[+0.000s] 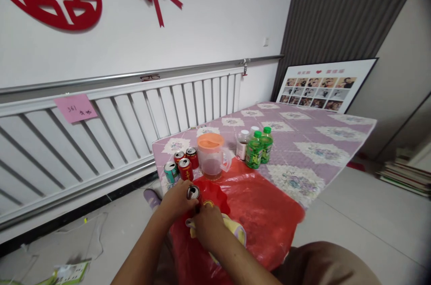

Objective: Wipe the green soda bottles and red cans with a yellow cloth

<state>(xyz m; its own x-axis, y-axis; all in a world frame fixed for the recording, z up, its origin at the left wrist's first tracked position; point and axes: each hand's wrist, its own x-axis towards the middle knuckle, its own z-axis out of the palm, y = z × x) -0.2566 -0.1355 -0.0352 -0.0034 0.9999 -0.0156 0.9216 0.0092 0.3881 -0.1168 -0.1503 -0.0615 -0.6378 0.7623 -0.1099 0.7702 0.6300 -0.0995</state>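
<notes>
My left hand point(178, 200) is closed around an opened drink can point(193, 192), its top facing up. Against the lower side of that can, my right hand point(209, 222) is closed on a yellow cloth point(236, 227), which spills out to the right under the wrist. Just behind the hands is a red scalloped dish point(220, 196), partly hidden by them. Opened cans stand beyond my left hand: a teal one point(171, 172) and several red ones point(185, 170). A clear plastic pitcher point(211, 164) with an orange lid, a little brown liquid at its bottom, stands beside them.
Green-capped bottles point(254, 152) and white-capped bottles point(242, 143) stand right of the pitcher. A red plastic sheet point(259, 202) covers the near part of the table's floral cloth point(316, 152). A white radiator point(134, 114) runs along the wall behind. My knee is at the table's near right edge.
</notes>
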